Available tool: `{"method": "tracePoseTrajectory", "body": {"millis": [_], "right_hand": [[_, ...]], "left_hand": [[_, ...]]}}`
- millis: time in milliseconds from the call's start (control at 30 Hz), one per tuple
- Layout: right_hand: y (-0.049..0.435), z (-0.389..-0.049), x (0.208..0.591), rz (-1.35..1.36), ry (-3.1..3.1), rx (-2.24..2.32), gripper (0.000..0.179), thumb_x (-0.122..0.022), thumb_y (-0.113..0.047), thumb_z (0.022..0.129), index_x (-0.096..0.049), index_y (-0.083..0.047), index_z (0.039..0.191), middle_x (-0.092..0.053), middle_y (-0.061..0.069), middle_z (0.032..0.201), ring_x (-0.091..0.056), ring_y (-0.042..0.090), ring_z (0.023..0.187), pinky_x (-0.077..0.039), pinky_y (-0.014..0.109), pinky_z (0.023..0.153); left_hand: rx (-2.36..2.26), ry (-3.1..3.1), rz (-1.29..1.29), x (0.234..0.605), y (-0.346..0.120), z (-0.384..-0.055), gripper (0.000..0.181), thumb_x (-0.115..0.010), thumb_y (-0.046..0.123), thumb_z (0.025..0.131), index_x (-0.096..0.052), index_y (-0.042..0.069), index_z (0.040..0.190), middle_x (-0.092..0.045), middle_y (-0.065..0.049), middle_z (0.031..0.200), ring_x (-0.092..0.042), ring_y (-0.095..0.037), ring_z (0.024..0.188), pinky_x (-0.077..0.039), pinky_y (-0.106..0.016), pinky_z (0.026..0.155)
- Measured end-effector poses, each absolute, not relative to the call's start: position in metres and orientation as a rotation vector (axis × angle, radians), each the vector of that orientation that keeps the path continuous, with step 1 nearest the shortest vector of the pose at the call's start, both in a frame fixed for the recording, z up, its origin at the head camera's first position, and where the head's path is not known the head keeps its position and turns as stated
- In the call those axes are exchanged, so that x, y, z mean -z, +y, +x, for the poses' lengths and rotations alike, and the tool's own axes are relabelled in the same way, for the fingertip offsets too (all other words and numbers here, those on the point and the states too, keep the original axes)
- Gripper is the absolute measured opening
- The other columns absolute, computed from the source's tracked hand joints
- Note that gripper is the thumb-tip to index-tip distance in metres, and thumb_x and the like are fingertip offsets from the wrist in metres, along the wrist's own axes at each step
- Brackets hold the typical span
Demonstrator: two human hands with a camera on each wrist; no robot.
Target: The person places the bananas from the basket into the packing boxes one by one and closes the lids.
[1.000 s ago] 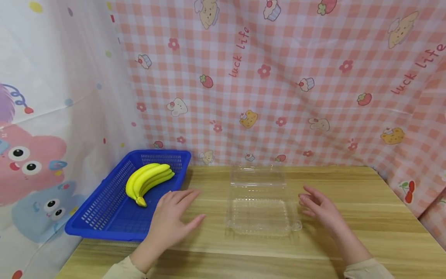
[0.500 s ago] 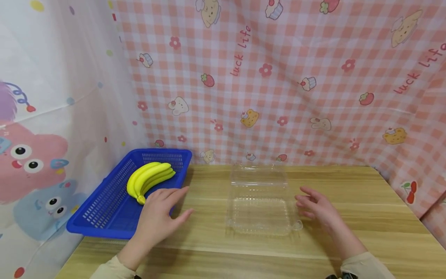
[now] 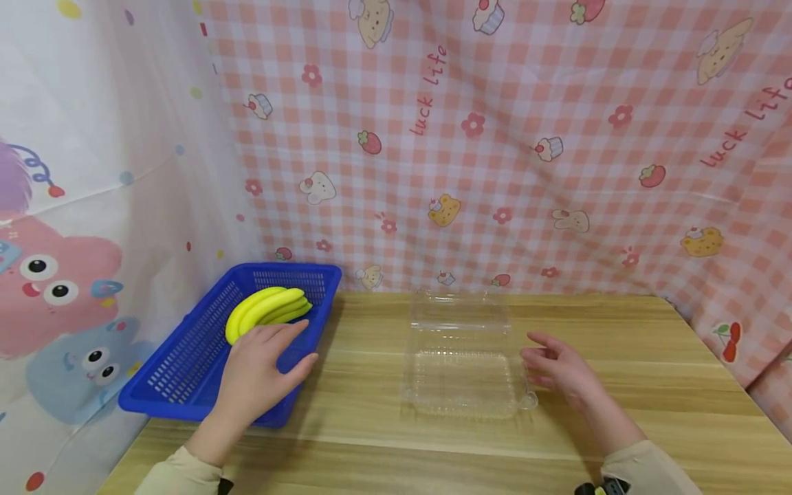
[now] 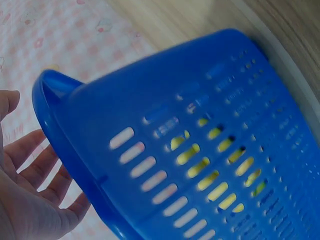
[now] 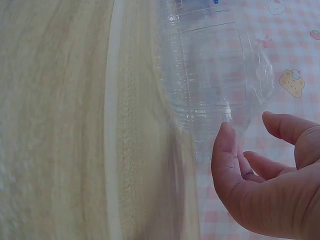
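A bunch of yellow bananas (image 3: 262, 308) lies in a blue slotted plastic basket (image 3: 157, 408). My left hand (image 3: 250, 375) hovers over the basket's near right side, its fingertips close to the stem end of the bananas, which it hides from the head view. The left wrist view has the basket wall (image 4: 100, 110) filling most of the picture, with yellow showing through the slots. Mid-table stands a clear plastic clamshell box (image 3: 460, 381), its lid (image 3: 460, 313) tipped back. Beside the box's right edge is my right hand (image 3: 566, 375), fingers loosely bent and holding nothing.
The wood-grain table (image 3: 371, 440) carries the basket on the left and the clear box in the middle. A pink checked curtain (image 3: 396, 185) hangs along the back, with a white cartoon curtain (image 3: 80, 185) at the left.
My left hand has moved leftward, from beside the basket to over it, and now covers the banana stem. The right hand has shifted slightly left, closer to the box.
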State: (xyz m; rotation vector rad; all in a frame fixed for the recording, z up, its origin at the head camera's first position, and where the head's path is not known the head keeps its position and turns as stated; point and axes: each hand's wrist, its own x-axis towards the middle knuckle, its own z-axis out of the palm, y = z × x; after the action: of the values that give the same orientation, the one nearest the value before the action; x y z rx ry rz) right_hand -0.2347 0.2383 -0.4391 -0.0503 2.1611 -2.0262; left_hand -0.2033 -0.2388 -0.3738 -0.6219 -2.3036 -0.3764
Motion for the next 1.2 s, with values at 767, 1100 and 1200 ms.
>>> {"method": "tracePoseTrajectory", "body": {"millis": [767, 1100, 1200], "right_hand": [[0.235, -0.24, 0.442, -0.034, 2.106, 2.01, 0.064, -0.058, 0.0, 0.097, -0.022, 0.016, 0.147, -0.054, 0.003, 0.097, -0.057, 0.009, 0.08, -0.055, 0.023, 0.07], [0.235, -0.243, 0.441, -0.027, 2.094, 2.013, 0.062, -0.056, 0.002, 0.097, -0.022, 0.016, 0.147, -0.053, 0.002, 0.091, -0.054, 0.008, 0.075, -0.053, 0.021, 0.065], [0.234, -0.242, 0.441, -0.024, 2.088, 2.025, 0.062, -0.056, 0.002, 0.097, -0.023, 0.016, 0.147, -0.052, 0.002, 0.091, -0.054, 0.008, 0.075, -0.053, 0.021, 0.064]], "left_hand": [[0.321, -2.355, -0.542, 0.331, -0.268, -0.209, 0.051, -0.082, 0.029, 0.078, -0.069, 0.009, 0.123, -0.07, -0.016, 0.108, -0.062, -0.04, 0.098, -0.046, -0.061, 0.082], [0.341, -2.44, -0.542, 0.302, -0.272, -0.224, 0.052, -0.078, 0.029, 0.083, -0.065, 0.005, 0.128, -0.066, -0.021, 0.117, -0.057, -0.044, 0.107, -0.043, -0.066, 0.085], [0.335, -2.445, -0.549, 0.295, -0.274, -0.231, 0.053, -0.078, 0.03, 0.083, -0.065, 0.003, 0.128, -0.066, -0.021, 0.116, -0.058, -0.043, 0.106, -0.044, -0.064, 0.084]]}}
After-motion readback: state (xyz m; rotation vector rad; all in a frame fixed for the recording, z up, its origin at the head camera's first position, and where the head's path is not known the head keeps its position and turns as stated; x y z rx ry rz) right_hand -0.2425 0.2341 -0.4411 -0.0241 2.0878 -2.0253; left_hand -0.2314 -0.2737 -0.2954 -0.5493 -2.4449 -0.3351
